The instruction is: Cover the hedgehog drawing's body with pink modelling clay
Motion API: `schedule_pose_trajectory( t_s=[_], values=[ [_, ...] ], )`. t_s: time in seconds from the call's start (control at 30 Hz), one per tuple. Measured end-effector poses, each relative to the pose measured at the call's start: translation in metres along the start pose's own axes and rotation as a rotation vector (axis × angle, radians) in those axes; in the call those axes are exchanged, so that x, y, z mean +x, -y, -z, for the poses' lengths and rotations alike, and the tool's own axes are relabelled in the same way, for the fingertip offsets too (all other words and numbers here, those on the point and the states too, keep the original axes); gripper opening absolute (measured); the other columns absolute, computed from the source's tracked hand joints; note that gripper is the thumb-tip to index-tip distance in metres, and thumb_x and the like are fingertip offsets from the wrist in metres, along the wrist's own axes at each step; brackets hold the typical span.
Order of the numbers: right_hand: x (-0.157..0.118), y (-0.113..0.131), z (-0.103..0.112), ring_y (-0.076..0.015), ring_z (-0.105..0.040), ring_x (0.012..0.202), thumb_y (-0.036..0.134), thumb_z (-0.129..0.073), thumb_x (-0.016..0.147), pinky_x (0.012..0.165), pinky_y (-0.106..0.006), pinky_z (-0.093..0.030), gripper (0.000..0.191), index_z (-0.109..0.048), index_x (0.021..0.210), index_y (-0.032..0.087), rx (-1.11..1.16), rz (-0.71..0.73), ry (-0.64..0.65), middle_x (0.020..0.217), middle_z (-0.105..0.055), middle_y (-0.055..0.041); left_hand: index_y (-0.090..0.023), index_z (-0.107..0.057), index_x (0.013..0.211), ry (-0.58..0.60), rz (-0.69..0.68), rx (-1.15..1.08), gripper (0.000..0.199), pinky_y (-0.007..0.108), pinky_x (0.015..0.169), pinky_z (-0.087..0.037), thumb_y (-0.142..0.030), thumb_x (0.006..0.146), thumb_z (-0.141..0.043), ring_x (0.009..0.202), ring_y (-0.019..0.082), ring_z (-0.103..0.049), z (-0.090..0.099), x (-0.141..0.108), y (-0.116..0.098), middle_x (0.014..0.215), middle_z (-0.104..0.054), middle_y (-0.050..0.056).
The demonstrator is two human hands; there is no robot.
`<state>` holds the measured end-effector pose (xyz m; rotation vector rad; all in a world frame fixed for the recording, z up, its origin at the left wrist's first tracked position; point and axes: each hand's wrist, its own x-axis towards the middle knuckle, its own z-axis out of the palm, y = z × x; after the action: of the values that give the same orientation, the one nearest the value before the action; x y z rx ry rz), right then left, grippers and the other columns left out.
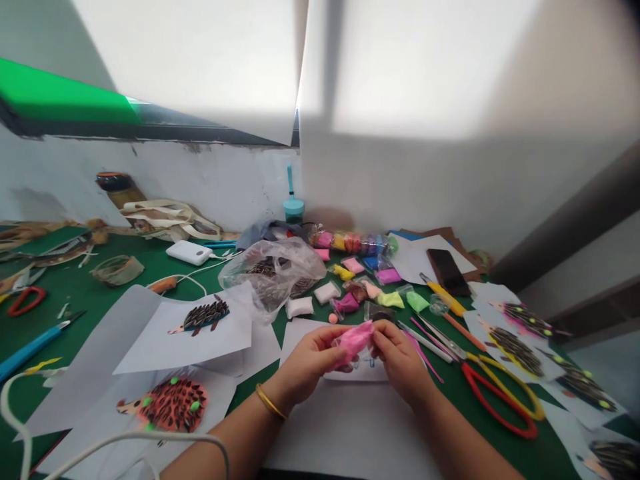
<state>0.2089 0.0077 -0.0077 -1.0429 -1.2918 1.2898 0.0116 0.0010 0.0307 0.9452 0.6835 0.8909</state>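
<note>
In the head view, grasping a bright pink, soft, plastic-wrapped packet [357, 339] by its left side with the left hand [313, 360] and pinching its right end with the right hand [397, 350], above a white paper sheet [297, 331] on the green table [100, 303]. Could tear abruptly if tugged too hard, spilling pink filling. Might also nudge the small coral ball [333, 319] just beyond the left hand if jerked forward, setting it rolling.

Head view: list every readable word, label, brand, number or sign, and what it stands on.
No readable text shows.
Blue marks below the held pink piece: too blurred to read.
White device: any marking too small to read.
Small packets: any print too blurred to read.
</note>
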Motion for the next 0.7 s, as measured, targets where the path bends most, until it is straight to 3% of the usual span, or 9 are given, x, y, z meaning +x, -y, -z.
schedule_pose_trajectory(
  t_s=[0.13,0.23,0.37,0.53,0.6,0.7],
  values=[
    [0.001,0.001,0.0,-0.0142,-0.049,0.069,0.048,-0.053,0.092,0.065,-0.026,-0.04,0.027,-0.058,0.097,0.022,0.025,0.018,-0.009,0.074,-0.052,0.0014,-0.018,-0.069,0.115,-0.029,-0.059,0.12,0.042,0.026,0.073,-0.047,-0.029,0.075,-0.077,0.081,0.015,-0.061,-0.001,0.001,-0.001,0.099,-0.069,0.008],
    [0.0,0.006,-0.001,-0.0162,-0.052,0.075,0.053,-0.06,0.086,0.069,-0.027,-0.043,0.038,-0.058,0.109,0.023,0.042,0.031,0.048,0.082,-0.056,-0.0002,-0.02,-0.07,0.112,-0.045,-0.105,0.193,0.039,0.025,0.076,-0.046,-0.028,0.074,-0.078,0.087,0.017,-0.059,-0.001,0.0,0.0,0.104,-0.068,0.007],
    [0.0,0.006,0.0,-0.0155,-0.051,0.074,0.05,-0.065,0.084,0.068,-0.027,-0.042,0.031,-0.061,0.096,0.022,0.023,0.006,0.026,0.08,-0.055,0.0002,-0.02,-0.071,0.109,-0.03,-0.126,0.244,0.039,0.027,0.077,-0.045,-0.032,0.073,-0.079,0.089,0.019,-0.059,-0.001,0.0,0.002,0.103,-0.068,0.007],
    [0.001,-0.002,0.001,-0.0145,-0.051,0.072,0.049,-0.06,0.088,0.067,-0.026,-0.043,0.029,-0.061,0.102,0.024,0.086,0.0,-0.057,0.077,-0.055,0.0014,-0.018,-0.066,0.117,-0.068,-0.038,0.082,0.047,0.033,0.074,-0.051,-0.055,0.091,-0.052,0.093,0.024,-0.063,-0.002,-0.001,0.006,0.113,-0.065,0.013],
    [0.0,-0.001,0.0,-0.0159,-0.055,0.076,0.05,-0.059,0.089,0.071,-0.028,-0.045,0.031,-0.062,0.106,0.024,0.086,-0.025,-0.031,0.082,-0.06,-0.0003,-0.019,-0.064,0.119,-0.009,0.032,0.039,0.045,0.033,0.072,-0.052,-0.052,0.09,-0.056,0.092,0.024,-0.064,-0.004,0.0,0.007,0.112,-0.065,0.013],
    [-0.002,0.006,-0.004,-0.0191,-0.059,0.089,0.049,-0.059,0.088,0.081,-0.03,-0.047,0.034,-0.063,0.111,0.024,0.012,-0.04,0.014,0.1,-0.064,-0.0036,-0.019,-0.06,0.124,0.092,0.059,0.036,0.049,0.027,0.067,-0.049,-0.037,0.081,-0.073,0.076,0.017,-0.063,-0.006,0.0,0.007,0.091,-0.066,0.007]
  ],
)
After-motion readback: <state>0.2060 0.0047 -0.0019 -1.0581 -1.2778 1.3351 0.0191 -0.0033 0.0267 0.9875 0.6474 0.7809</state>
